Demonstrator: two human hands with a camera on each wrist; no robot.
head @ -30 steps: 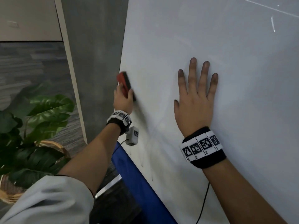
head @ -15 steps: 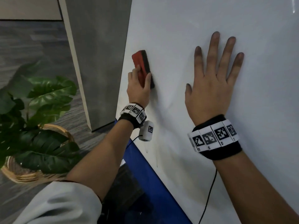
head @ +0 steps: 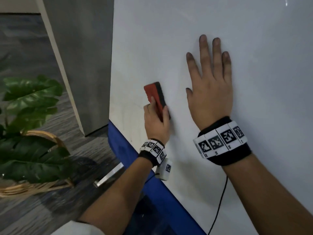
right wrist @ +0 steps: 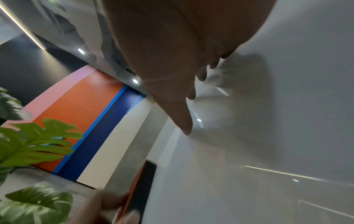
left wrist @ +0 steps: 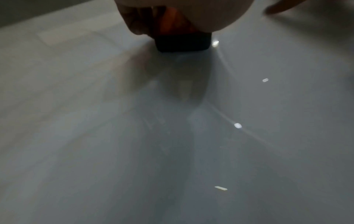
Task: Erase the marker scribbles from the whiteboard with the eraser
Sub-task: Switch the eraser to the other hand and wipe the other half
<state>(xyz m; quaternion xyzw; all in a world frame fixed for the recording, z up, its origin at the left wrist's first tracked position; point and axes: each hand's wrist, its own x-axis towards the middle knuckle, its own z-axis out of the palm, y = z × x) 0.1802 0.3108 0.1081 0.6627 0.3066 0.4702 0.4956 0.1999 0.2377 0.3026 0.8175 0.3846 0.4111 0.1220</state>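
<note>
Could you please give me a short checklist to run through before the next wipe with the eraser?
1. Grip: the left hand holds the eraser by its red back. Ok.
2. Contact: the dark felt side lies against the whiteboard, as the left wrist view also shows. Ok.
3. Bracing: the right hand lies flat on the board with straight fingers. Ok.
4. Path: the right hand is beside the eraser but apart from it. Ok.
5. Marks left: only faint streaks show near the board's lower left edge; whether they are ink, cannot tell.
6. Plant: away from the board. Ok.
</note>
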